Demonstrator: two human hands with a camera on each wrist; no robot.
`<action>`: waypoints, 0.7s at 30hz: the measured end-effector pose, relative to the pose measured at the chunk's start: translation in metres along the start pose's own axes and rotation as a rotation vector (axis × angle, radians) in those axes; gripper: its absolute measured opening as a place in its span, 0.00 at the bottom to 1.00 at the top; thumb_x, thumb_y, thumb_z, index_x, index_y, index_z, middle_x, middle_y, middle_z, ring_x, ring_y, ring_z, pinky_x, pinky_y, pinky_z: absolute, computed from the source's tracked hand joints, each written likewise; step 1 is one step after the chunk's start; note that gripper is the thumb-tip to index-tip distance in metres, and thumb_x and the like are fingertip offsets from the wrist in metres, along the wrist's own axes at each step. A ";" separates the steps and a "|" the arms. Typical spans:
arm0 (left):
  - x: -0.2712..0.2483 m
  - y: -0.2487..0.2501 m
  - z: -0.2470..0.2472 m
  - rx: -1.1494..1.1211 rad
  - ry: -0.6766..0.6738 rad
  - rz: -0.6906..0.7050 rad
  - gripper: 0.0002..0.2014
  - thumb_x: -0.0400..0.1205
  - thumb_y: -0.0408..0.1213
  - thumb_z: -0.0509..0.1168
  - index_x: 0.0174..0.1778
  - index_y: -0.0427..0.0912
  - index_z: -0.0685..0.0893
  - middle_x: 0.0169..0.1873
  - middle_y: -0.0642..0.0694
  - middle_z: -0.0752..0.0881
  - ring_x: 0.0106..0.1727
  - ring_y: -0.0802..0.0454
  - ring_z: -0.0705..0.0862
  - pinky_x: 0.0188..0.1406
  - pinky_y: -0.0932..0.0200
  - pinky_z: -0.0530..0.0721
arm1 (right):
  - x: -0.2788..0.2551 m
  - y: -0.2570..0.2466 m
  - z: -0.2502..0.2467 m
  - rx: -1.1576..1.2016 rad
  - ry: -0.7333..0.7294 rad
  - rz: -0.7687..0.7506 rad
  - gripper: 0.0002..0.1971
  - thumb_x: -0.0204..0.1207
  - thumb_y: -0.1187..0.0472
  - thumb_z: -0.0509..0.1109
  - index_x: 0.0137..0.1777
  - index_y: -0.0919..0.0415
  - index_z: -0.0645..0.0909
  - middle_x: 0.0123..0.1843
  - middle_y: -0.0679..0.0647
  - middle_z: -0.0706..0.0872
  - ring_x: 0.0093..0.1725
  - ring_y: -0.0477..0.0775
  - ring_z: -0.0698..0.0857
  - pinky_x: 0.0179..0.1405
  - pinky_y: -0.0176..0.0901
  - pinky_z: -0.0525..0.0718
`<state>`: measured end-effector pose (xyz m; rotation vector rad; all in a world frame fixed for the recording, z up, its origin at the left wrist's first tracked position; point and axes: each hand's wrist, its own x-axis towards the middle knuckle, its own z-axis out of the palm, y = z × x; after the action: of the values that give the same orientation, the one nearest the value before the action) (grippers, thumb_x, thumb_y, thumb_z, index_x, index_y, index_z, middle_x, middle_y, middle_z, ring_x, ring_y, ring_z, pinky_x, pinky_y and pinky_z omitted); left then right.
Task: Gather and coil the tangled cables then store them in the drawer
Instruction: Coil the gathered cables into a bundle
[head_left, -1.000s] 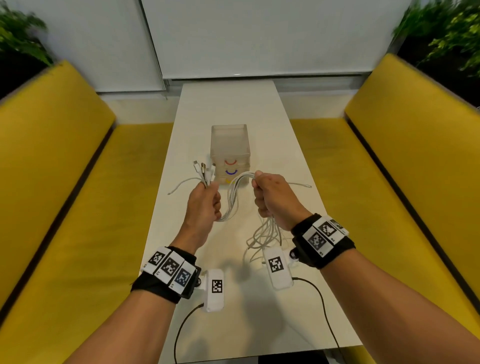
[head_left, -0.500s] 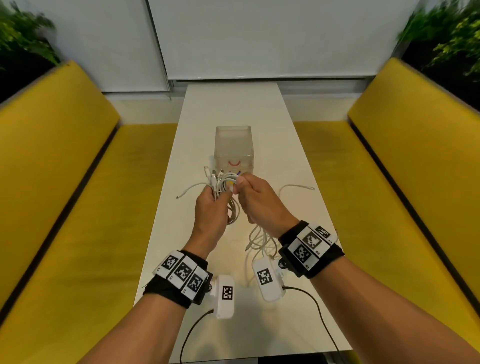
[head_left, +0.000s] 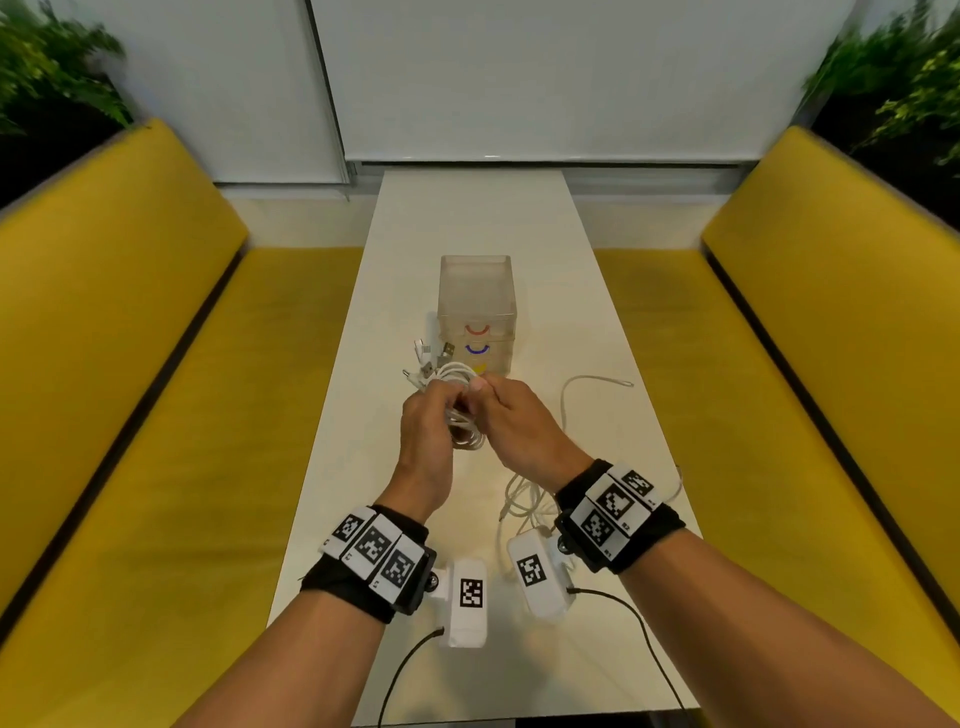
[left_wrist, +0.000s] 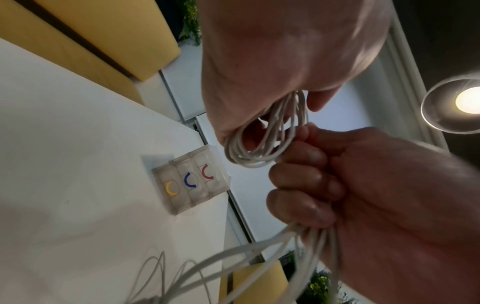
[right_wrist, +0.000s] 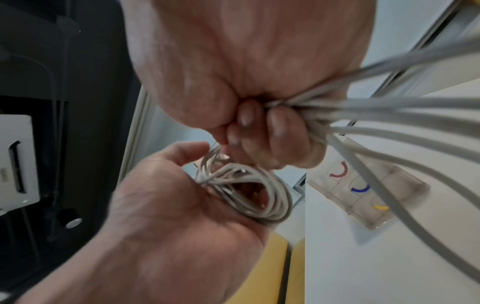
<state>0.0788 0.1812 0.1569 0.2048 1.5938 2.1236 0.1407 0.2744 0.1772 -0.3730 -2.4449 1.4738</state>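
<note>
My left hand holds a small coil of white cables above the table, several plug ends sticking out past it. In the left wrist view the coil hangs from the left hand. My right hand touches the left and grips the same bundle; its curled fingers close round the strands that trail down to loose cable on the table. The clear drawer unit with red, blue and yellow handles stands just behind the hands, its drawers closed.
One white strand curves across the white table to the right of the hands. Yellow benches run along both sides. Black wrist-camera leads hang near the table's front edge.
The hands were apart with cable stretched between them a second ago. The right hand has moved left to meet the left hand, laying another loop on the coil.
</note>
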 end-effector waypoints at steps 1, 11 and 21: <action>0.000 -0.001 0.000 0.023 0.015 0.020 0.15 0.81 0.43 0.69 0.27 0.47 0.81 0.23 0.50 0.81 0.28 0.53 0.78 0.27 0.57 0.75 | -0.001 0.000 0.001 -0.012 -0.024 0.003 0.20 0.91 0.59 0.54 0.34 0.54 0.71 0.32 0.46 0.75 0.31 0.45 0.73 0.34 0.41 0.71; -0.001 -0.013 0.007 0.086 0.104 0.004 0.25 0.77 0.63 0.70 0.36 0.41 0.84 0.28 0.40 0.80 0.30 0.48 0.80 0.25 0.57 0.77 | -0.003 -0.001 0.004 -0.188 -0.072 0.012 0.20 0.91 0.54 0.49 0.48 0.63 0.79 0.43 0.58 0.89 0.42 0.57 0.87 0.46 0.57 0.86; 0.009 -0.012 0.003 -0.077 0.126 -0.099 0.20 0.72 0.50 0.72 0.46 0.37 0.80 0.38 0.43 0.78 0.38 0.52 0.83 0.29 0.58 0.81 | -0.012 -0.005 -0.004 -0.243 -0.276 -0.056 0.11 0.91 0.57 0.53 0.56 0.60 0.75 0.47 0.52 0.83 0.44 0.53 0.81 0.44 0.43 0.76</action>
<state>0.0752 0.1908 0.1450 -0.0330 1.5542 2.1526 0.1532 0.2709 0.1820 -0.1530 -2.8384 1.2811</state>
